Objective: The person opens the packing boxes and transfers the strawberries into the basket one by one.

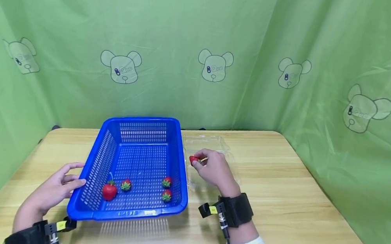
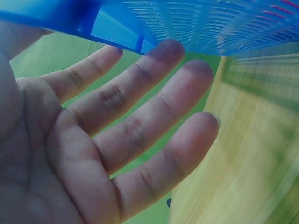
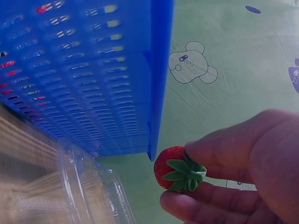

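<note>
My right hand (image 1: 213, 169) pinches a red strawberry (image 3: 170, 165) with green leaves between thumb and fingers. It is above a clear plastic box (image 1: 195, 181) with its lid (image 1: 207, 142) folded back. To the left stands a blue perforated basket (image 1: 127, 211). Two strawberries, a larger one (image 1: 109, 191) and a smaller one (image 1: 125, 185), lie in its left part; another two, one (image 1: 166, 181) behind the other (image 1: 166, 195), lie near its right wall. Beside the basket's left rim is my left hand (image 1: 56, 187), its fingers (image 2: 163, 100) spread and nearly straight under the rim.
A light wooden table (image 1: 286, 209) bears the basket and the plastic box. Green curtain (image 1: 176, 26) with bear-head prints hangs behind the table and along both sides. Each wrist wears a black strap, such as the right strap (image 1: 238, 209), with a small camera.
</note>
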Motion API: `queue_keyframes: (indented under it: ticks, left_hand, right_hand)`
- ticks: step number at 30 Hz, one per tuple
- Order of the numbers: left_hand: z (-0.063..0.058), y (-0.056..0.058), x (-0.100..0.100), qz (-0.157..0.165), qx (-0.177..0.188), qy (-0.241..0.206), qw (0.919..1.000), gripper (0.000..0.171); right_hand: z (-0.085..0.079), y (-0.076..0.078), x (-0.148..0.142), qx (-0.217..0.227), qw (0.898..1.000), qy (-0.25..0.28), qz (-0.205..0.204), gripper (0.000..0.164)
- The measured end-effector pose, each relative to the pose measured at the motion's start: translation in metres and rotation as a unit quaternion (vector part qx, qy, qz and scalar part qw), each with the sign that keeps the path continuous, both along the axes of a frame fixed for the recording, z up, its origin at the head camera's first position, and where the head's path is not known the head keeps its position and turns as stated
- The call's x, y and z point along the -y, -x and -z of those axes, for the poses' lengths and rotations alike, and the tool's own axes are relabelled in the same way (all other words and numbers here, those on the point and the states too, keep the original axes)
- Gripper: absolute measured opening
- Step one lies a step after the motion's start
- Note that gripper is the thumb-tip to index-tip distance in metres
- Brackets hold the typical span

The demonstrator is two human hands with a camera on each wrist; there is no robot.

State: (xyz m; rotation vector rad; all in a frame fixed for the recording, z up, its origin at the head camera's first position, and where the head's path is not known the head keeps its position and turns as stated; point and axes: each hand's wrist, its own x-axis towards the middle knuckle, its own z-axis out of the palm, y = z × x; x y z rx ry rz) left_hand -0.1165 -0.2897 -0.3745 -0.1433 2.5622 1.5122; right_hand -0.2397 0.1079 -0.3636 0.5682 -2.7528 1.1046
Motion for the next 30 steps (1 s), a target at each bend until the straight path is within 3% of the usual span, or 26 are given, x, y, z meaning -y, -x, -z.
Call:
queue_keyframes:
  ticks: [30]
  left_hand:
    - [0.001,0.001,0.0,0.0,-0.001,-0.001,1.0,0.059]
  right_hand:
    - [-0.011,-0.008,0.004,-0.008,1.0,0.014,-0.019,0.01]
